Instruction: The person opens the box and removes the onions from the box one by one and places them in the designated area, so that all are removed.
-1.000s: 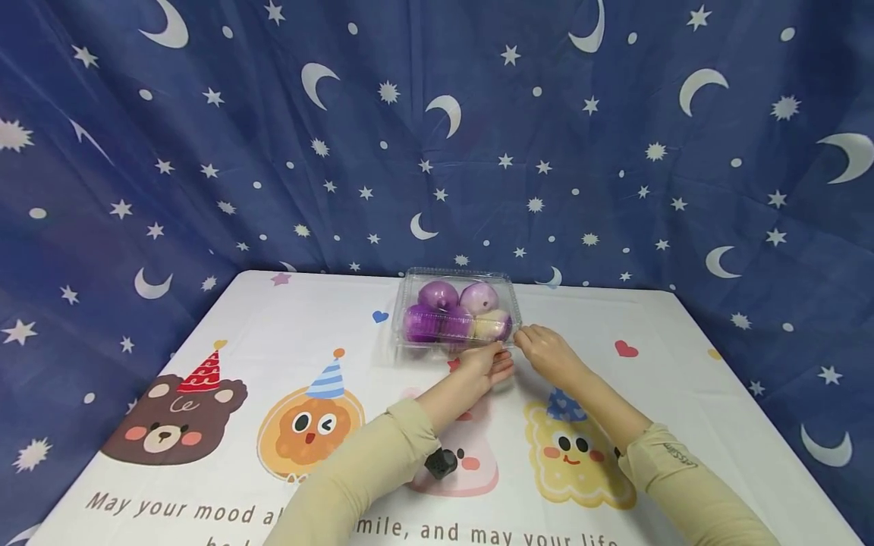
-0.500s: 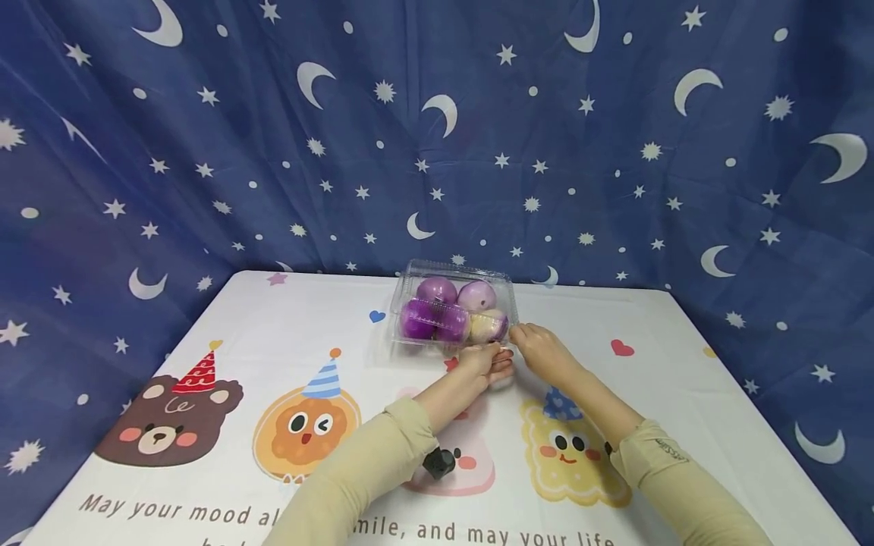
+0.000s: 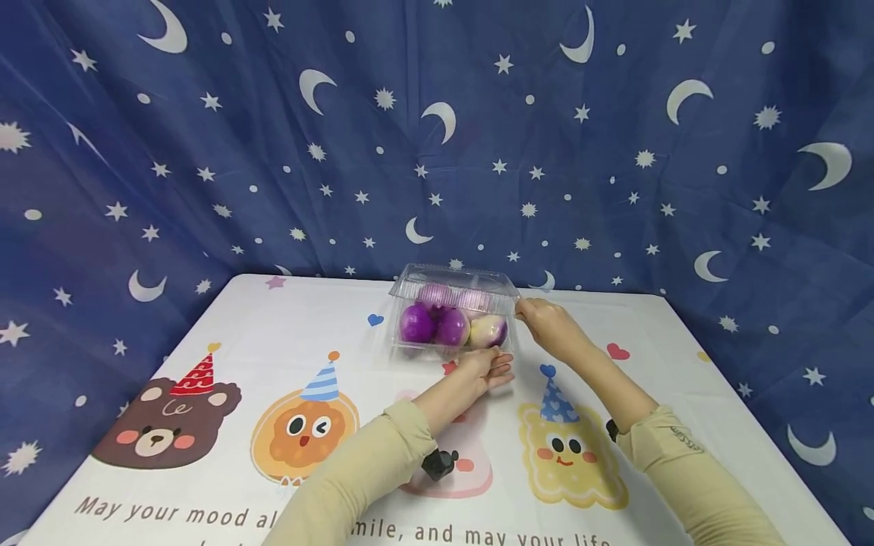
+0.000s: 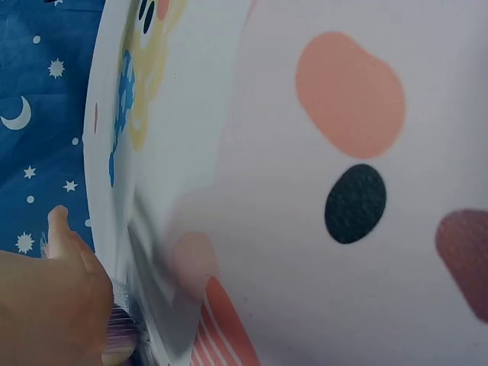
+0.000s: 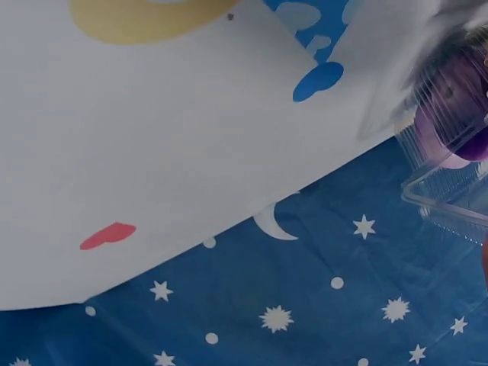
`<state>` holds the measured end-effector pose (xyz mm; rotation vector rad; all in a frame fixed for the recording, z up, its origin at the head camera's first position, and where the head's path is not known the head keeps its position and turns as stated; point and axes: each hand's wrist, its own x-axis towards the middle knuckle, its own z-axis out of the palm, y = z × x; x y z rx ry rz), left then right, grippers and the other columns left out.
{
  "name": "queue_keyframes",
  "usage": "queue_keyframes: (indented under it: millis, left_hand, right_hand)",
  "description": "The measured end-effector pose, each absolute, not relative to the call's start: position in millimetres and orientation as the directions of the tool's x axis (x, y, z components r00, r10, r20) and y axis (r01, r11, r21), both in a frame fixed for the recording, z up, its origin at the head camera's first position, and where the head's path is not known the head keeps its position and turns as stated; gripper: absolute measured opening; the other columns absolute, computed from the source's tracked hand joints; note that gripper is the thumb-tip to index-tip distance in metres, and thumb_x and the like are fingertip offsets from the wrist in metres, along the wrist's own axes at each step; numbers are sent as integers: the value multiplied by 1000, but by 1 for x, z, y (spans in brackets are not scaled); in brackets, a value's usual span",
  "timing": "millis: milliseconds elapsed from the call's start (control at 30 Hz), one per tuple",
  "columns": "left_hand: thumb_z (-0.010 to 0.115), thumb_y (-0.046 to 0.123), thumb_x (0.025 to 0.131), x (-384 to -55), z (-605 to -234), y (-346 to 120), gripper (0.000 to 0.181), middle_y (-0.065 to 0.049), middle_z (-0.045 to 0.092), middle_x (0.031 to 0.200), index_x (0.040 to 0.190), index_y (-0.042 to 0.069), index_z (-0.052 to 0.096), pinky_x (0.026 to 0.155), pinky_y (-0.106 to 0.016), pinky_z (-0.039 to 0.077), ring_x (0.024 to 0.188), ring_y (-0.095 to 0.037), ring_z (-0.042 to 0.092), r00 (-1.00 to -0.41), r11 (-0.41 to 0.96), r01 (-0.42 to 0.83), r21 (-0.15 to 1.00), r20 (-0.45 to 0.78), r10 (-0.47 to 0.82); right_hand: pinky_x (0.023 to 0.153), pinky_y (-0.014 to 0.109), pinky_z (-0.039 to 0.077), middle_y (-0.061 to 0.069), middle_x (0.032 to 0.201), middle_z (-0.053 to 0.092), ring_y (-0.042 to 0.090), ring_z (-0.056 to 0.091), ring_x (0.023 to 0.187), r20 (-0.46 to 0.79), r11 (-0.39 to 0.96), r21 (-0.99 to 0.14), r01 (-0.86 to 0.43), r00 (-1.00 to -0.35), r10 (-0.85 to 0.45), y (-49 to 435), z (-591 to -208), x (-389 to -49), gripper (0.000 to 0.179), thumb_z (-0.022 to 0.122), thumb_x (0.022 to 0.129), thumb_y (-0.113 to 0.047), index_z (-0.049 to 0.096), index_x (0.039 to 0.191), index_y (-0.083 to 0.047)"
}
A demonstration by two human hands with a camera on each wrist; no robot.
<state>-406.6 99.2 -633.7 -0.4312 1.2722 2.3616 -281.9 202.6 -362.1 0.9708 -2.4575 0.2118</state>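
A clear plastic clamshell box point(image 3: 425, 348) stands near the back of the table with several purple onions point(image 3: 452, 327) in it, one of them partly pale yellow point(image 3: 486, 332). Its ribbed lid point(image 3: 452, 274) is raised at the front and tilts back. At the lid's front right corner my right hand point(image 3: 551, 330) pinches the edge. My left hand point(image 3: 481, 369) holds the front rim of the base near its right end, with its other fingers stretched out to the right. The right wrist view shows the lid point(image 5: 450, 200) and onions at its right edge; the left wrist view shows my left hand point(image 4: 61, 305) at lower left.
A white cloth point(image 3: 341, 462) printed with cartoon figures covers the table. Right behind the box hangs a blue curtain point(image 3: 369, 136) with moons and stars. A small black camera point(image 3: 439, 464) sits at my left wrist.
My right hand has moved up and back, swinging the lid's front edge up off the base. The left hand has stayed at the front rim.
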Motion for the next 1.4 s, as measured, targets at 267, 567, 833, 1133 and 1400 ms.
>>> queue_keyframes:
  millis: [267, 567, 833, 1133, 1400]
  left_hand:
    - [56, 17, 95, -336, -540, 83, 28, -24, 67, 110, 112, -5, 59, 84, -51, 55, 101, -39, 63, -863, -467, -502, 728, -459, 212]
    - [53, 13, 96, -272, -458, 68, 33, -28, 63, 115, 117, -12, 55, 90, -48, 53, 107, -39, 62, -840, -438, -540, 718, -495, 224]
    - [41, 15, 101, -232, -416, 56, 40, -31, 47, 134, 130, -13, 45, 105, -45, 42, 127, -42, 46, -790, -402, -613, 680, -532, 306]
    - [46, 14, 99, -214, -404, 24, 37, -25, 57, 127, 129, -6, 50, 96, -42, 50, 121, -38, 54, -792, -181, -565, 805, -468, 393]
    - [54, 14, 95, -212, -382, -12, 30, -25, 67, 107, 114, -7, 61, 76, -37, 59, 89, -26, 69, -945, 67, -120, 991, -135, 297]
  right_hand:
    - [65, 36, 54, 11, 81, 66, 24, 63, 72, 637, 725, -51, -687, -581, -506, 204, -363, -290, 4, 64, 86, -1, 60, 88, -1]
    - [76, 44, 54, 16, 88, 64, 31, 63, 86, 658, 749, -210, -629, -657, -367, 207, -366, -295, 15, 68, 84, -5, 58, 93, 1]
    - [82, 50, 54, 21, 93, 65, 37, 63, 92, 604, 722, -451, -525, -775, -186, 208, -369, -303, 11, 61, 90, -4, 53, 93, 2]
    - [81, 49, 55, 24, 94, 65, 39, 64, 94, 608, 656, -551, -516, -787, -109, 205, -366, -312, 12, 59, 91, -4, 53, 95, 5]
    - [81, 50, 54, 25, 96, 64, 40, 64, 95, 606, 637, -578, -510, -791, -83, 204, -368, -314, 14, 58, 91, -3, 52, 98, 8]
